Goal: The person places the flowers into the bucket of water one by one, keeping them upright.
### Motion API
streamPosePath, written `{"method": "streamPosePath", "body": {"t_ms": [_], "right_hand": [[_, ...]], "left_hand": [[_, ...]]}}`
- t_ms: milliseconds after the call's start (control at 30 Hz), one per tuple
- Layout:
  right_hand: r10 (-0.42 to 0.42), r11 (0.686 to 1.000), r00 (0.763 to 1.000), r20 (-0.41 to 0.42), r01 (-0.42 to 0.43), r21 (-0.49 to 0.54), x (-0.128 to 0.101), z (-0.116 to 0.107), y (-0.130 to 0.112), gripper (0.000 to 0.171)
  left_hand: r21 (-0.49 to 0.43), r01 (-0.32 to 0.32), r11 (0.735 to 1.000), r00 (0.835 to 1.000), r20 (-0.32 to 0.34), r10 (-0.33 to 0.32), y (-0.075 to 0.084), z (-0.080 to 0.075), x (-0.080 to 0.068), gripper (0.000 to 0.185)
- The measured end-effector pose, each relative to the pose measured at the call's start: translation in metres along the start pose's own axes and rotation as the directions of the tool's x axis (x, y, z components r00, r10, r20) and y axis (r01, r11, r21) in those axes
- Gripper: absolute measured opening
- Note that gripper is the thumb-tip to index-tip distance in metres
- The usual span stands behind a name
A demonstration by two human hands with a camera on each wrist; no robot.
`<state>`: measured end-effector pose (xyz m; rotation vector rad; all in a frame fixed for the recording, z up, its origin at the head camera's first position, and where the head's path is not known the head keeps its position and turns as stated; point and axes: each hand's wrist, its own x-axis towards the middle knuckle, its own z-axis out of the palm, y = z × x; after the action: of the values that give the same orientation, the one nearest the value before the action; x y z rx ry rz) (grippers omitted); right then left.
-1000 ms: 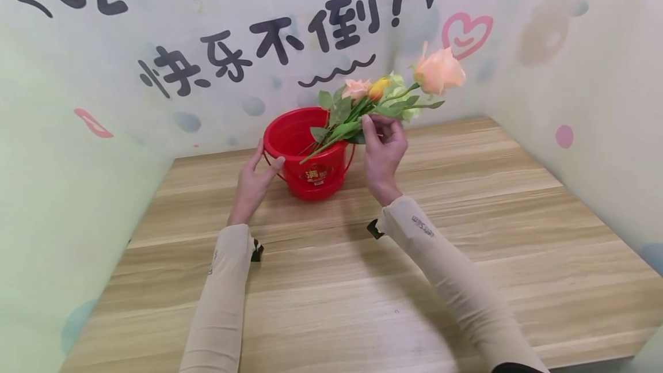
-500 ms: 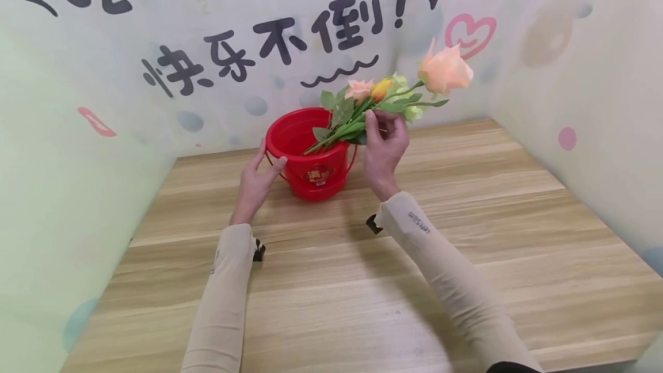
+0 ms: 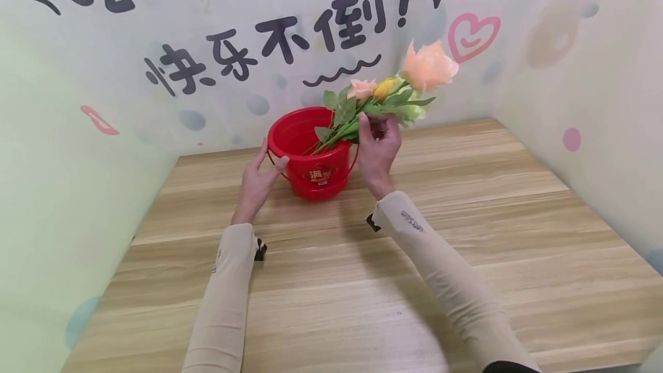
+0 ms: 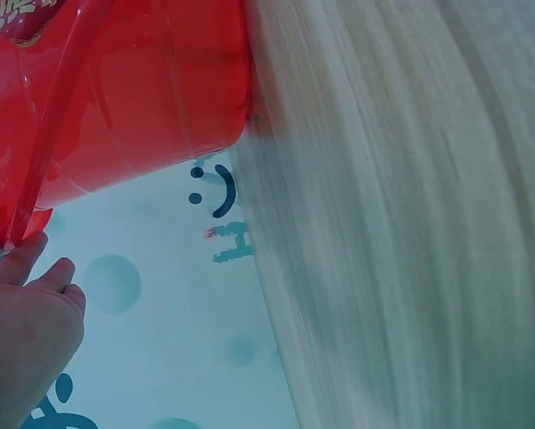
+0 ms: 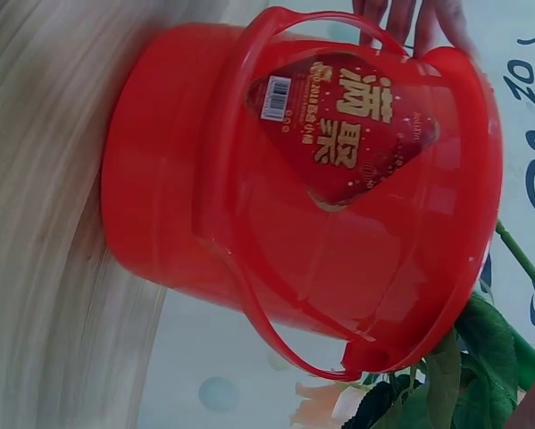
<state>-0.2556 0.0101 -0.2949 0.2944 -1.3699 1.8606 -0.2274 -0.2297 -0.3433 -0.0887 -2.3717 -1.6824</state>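
A red plastic bucket point(image 3: 318, 177) with a gold-lettered label stands on the wooden table, its handle hanging down. At its left side, my left hand point(image 3: 255, 183) holds the rim, thumb toward the front and fingers behind; in the left wrist view this hand point(image 4: 30, 331) touches the bucket near the handle's end. My right hand point(image 3: 379, 154) pinches the stem of a large peach rose point(image 3: 430, 66) over the bucket's right rim. The stem slants down into the bucket. Beside it lean a smaller pink flower point(image 3: 361, 90), a yellow tulip point(image 3: 384, 88) and pale green blooms point(image 3: 412, 111).
The wooden table point(image 3: 331, 298) reaches up to walls at the back, left and right. Black lettering and a pink heart point(image 3: 473, 38) mark the walls. Green leaves point(image 5: 486, 357) hang over the bucket's rim in the right wrist view.
The rose's stem end has gone from in front of the rim to inside the bucket. My right hand and the bloom have shifted slightly left. The left hand stays on the bucket.
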Motion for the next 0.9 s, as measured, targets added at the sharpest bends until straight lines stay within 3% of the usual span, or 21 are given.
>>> {"method": "streamPosePath", "body": {"t_ms": [400,700,900], "right_hand": [[-0.003,0.998,0.999,0.043,0.006,-0.066,-0.003,0.004,0.004,0.014],[-0.132,0.982,0.987,0.091,0.143,-0.126,-0.005,0.003,0.003,0.014],[-0.156,0.972,0.982,0.107,0.172,-0.159,-0.006,0.006,-0.007,0.012]], "left_hand": [[0.003,0.011,1.0,1.0,0.003,-0.011,-0.001,0.001,0.001,0.084],[0.003,0.016,1.0,1.0,0.003,-0.016,-0.001,0.002,0.0,0.083],[-0.005,-0.012,1.0,1.0,-0.007,0.012,-0.001,0.001,0.001,0.079]]}}
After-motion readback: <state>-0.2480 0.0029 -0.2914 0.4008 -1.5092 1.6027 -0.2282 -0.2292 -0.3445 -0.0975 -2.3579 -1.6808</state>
